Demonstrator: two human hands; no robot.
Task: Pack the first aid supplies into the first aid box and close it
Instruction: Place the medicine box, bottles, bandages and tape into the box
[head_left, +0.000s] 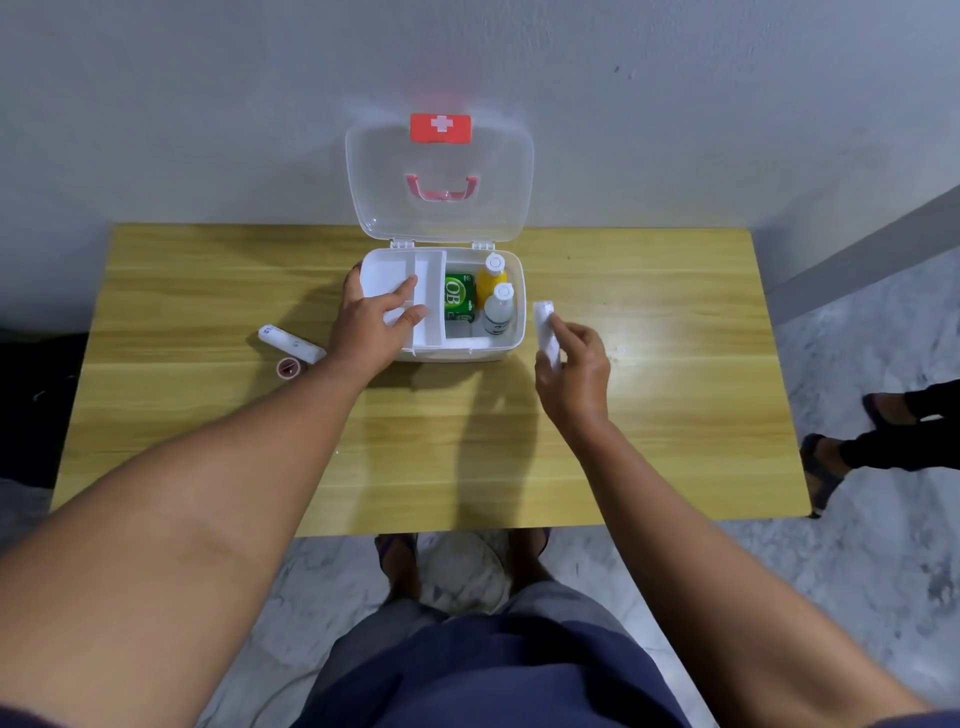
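Box (470, 354), two bottles (500, 312), one packet (459, 297)

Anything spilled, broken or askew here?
Nothing stands out: no spill or damage visible in the first aid box. A bandage roll and tape roll lie on the table left of it, not yet packed; right hand holds a second roll.

Bare room: wooden table (649, 415), marbled floor (857, 571).

Two bottles (492, 278) (500, 312), two bandage rolls (291, 344) (546, 332), one green box (459, 297), one tape roll (288, 368).
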